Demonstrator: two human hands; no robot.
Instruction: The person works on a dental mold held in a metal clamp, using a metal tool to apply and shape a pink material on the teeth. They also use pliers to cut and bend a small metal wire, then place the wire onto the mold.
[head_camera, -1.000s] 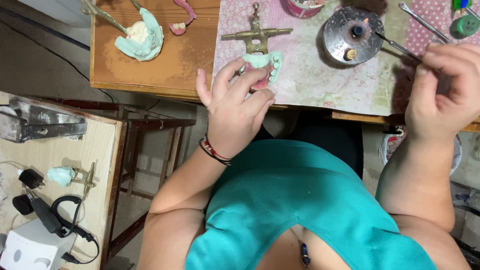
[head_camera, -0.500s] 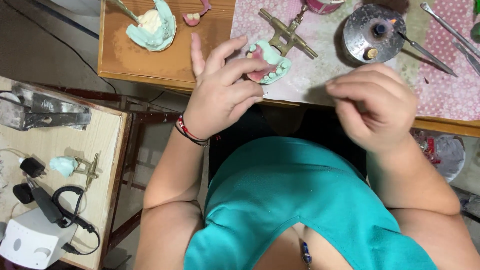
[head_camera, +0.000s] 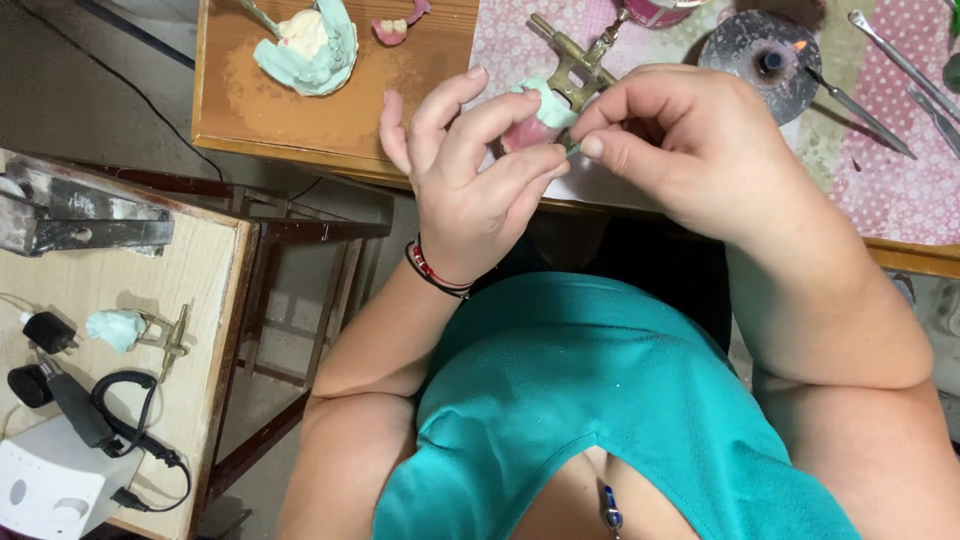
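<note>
1. Head view: left hand (head_camera: 470, 170) wraps a mint-green dental cast (head_camera: 540, 108) with pink wax base, fingers curled round it, thumb underneath. Cast is lifted just off the worktable edge (head_camera: 330, 160), likely so it can be turned toward the eyes.
2. Brass articulator frame (head_camera: 580, 62) sticks out past the cast, away from the body, so it's clear of the fingers.
3. Right hand (head_camera: 690, 150) is closed in a pinch: thumb and forefinger meet at the cast's near edge. Something small is held between them; can't tell what.
4. Small burner (head_camera: 765, 62) with lit flame sits just beyond the right hand, metal instruments (head_camera: 865, 100) lying beside it on the pink cloth, probably within reach for heating.
5. Second green cast (head_camera: 305, 45) parked at the far left of the table, well apart.
6. Side table (head_camera: 215, 300) on the left holds a handpiece with cable (head_camera: 90, 410) and another mounted cast (head_camera: 120, 328), out of the way.
</note>
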